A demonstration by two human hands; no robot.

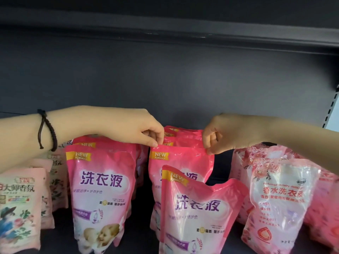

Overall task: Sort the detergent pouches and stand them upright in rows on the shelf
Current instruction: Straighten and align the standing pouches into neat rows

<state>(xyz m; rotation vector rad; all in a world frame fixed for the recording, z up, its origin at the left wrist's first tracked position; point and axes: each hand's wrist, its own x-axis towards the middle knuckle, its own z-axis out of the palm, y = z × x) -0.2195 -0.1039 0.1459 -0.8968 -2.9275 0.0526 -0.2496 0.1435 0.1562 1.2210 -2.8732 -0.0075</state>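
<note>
- Left grip [139, 129], a bare hand with a dark braided bracelet [45, 132] on the wrist, comes in from the left, and thumb and fingertips pinch the top left corner of the middle pouch [176, 162]
- Right grip [225, 136] mirrors it from the other side, fingers curled down and pinching the same pouch's top right corner
- So both grips are grasping that one bright pink pouch by its top seal, and it stands upright on the shelf [143, 228], second in the centre row
- Just in front is the front pouch [198, 208], same pink design with a yellow "NEW FORMULA" banner; it overlaps the lower half of the middle pouch and its top edge sags in a curve
- Behind the middle pouch, more matching pink tops [180, 133] line up towards the dark back panel [165, 79]
- To the left, the left row [100, 189] of the same pink pouches stands upright, with a gap of dark shelf between it and the centre row
- Far left, pale floral pouches [18, 208] stand one behind another, partly under the left forearm
- On the right, rose-print pouches [280, 198] with clear windows and red lettering lean a little, near the centre row but apart from it
</note>
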